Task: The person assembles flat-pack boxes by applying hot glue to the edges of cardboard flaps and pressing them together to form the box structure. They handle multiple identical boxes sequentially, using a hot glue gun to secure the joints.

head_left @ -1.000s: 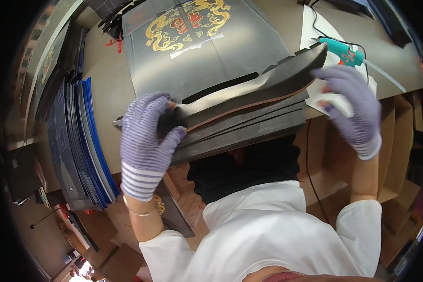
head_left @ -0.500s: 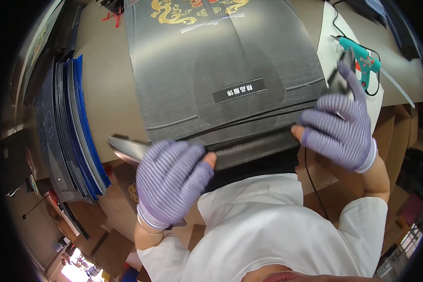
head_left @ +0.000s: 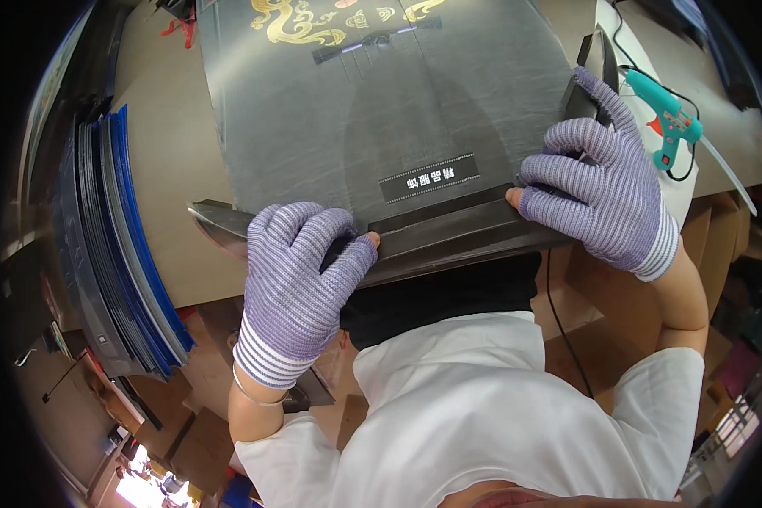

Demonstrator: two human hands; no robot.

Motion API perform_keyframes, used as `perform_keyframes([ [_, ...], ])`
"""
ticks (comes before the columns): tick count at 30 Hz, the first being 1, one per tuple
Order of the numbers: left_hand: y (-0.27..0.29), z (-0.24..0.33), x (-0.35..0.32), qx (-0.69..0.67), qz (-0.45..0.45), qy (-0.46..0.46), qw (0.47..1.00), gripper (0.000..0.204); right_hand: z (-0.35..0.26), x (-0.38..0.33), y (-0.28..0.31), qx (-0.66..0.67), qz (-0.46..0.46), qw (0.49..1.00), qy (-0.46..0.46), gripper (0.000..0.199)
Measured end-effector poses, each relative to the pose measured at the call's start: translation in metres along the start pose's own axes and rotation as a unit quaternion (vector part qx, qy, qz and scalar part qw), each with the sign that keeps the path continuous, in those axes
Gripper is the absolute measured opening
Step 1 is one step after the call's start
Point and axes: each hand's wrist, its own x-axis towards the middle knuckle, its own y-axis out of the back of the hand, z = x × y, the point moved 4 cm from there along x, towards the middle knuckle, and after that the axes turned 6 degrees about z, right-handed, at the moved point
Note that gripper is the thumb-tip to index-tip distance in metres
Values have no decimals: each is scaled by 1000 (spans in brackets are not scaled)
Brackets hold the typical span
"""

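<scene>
A large dark grey sheet (head_left: 313, 144) with gold printed ornament and a black label (head_left: 429, 178) lies on the table in front of me. Its near border is a folded flap (head_left: 449, 227), turned inward toward the label. My left hand (head_left: 300, 288), in a purple striped glove with bare thumb tip, is closed on the flap's left part. My right hand (head_left: 597, 190), gloved alike, grips the right part, its forefinger stretched along an upturned side piece (head_left: 597, 68). Another side piece (head_left: 218, 224) sticks out past my left hand. Fingers partly hide the flap's ends.
A teal glue gun (head_left: 670, 118) with a black cord lies on a white board at the right. Several blue and grey sheets (head_left: 118, 254) stand stacked at the left. Cardboard boxes (head_left: 199, 453) are on the floor below.
Both hands have moved up and away from me, carrying the flap inward over the sheet, closer to the label. The sheet's cord handles are now covered. The view has shifted slightly.
</scene>
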Motion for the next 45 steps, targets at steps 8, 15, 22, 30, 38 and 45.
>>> perform_keyframes([
  [8, -2, -2, 1, -9, -15, 26, 1000, 17, 1, 4, -3, 8, -40, 999, -32, 14],
  [15, -3, -2, 0, 5, 5, -11, 1000, 24, -5, 5, -2, -11, -60, 997, -40, 19],
  [22, -5, 2, 0, 30, 19, -11, 999, 17, -24, 14, -4, -37, -125, 991, -20, 28],
  [30, -4, 2, 1, 49, -4, -20, 999, 32, -45, 41, -43, 164, 33, 985, 45, 27],
  [38, -9, -4, -8, 26, 1, 11, 1000, 31, -13, 13, -7, 56, -100, 993, -24, 41],
  [45, -14, -4, -10, 13, 79, -3, 997, 28, -34, 28, -38, 116, -48, 992, 12, 40],
])
